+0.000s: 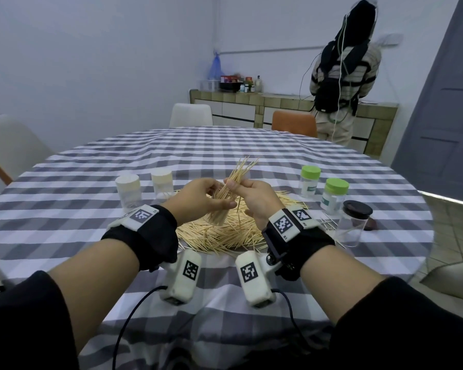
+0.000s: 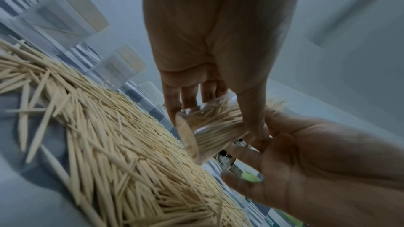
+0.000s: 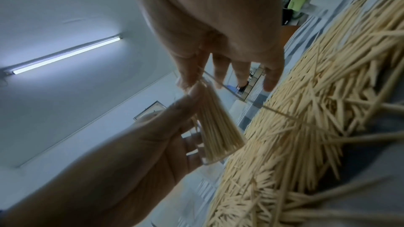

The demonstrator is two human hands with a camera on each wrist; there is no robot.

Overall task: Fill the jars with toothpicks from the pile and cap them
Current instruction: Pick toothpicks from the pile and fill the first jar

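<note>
My left hand [image 1: 198, 200] grips a clear open jar [image 1: 217, 216], tilted and packed with toothpicks, just above the toothpick pile [image 1: 219, 237]. The left wrist view shows its fingers and thumb curled round the jar [image 2: 205, 134]. A bundle of toothpicks [image 1: 241, 173] fans out of the jar's mouth, and my right hand [image 1: 247, 192] pinches it between thumb and forefinger. In the right wrist view the right hand [image 3: 189, 82] pinches the top of the bundle [image 3: 215, 127]; its other fingers are straight. The pile [image 3: 306, 110] lies spread over the checked tablecloth.
Two jars with cream caps [image 1: 128, 192] [image 1: 162, 184] stand left of the pile. Two green-capped jars [image 1: 310, 182] [image 1: 335, 194] and a black-capped jar [image 1: 353, 222] stand right. Chairs ring the round table [image 1: 91, 231]. A person [image 1: 342, 76] stands at the far counter.
</note>
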